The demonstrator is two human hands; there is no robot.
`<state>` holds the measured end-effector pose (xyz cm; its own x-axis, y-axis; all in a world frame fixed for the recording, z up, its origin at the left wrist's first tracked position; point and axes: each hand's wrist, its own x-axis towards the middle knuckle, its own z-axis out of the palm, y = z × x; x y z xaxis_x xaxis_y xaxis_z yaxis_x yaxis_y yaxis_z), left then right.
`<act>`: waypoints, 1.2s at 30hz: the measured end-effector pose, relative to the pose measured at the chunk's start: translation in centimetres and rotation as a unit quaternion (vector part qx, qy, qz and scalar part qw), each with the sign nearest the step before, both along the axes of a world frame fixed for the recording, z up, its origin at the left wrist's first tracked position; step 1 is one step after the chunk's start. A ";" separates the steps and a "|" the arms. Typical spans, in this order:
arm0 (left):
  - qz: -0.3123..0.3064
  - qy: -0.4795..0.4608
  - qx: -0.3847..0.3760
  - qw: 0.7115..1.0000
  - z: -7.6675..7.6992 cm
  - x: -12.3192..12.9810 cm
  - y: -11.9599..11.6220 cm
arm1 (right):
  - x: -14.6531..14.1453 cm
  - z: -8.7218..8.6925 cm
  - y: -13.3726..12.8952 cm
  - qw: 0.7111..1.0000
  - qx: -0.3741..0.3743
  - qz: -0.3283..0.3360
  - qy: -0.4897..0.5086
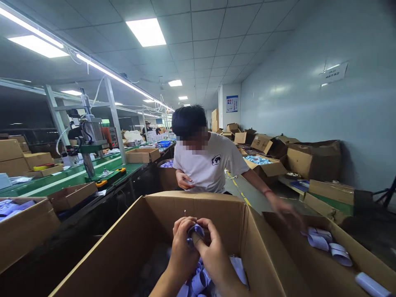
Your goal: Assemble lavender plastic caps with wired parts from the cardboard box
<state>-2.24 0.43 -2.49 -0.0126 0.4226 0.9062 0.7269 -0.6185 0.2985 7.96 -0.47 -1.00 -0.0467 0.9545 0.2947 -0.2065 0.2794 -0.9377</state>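
Note:
My left hand and my right hand are together above an open cardboard box. Between them they grip a short purple cylindrical part, its round open end facing me. The fingers of both hands curl round its rim, and my right thumb lies over the opening. A thin wire tip shows just above my left fingers. Below my hands, inside the box, lie several purple cylindrical parts, partly hidden by my wrists.
A person in a white T-shirt sits across the box, one arm reaching to a right-hand box holding white-purple cylinders. On the left stand a green workbench, a press machine and a box of purple parts.

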 end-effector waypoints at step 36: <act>-0.004 -0.044 -0.004 0.999 -0.1 -0.5 0.2 | 0.5 0.7 -1.2 0.853 0.278 -0.244 -0.369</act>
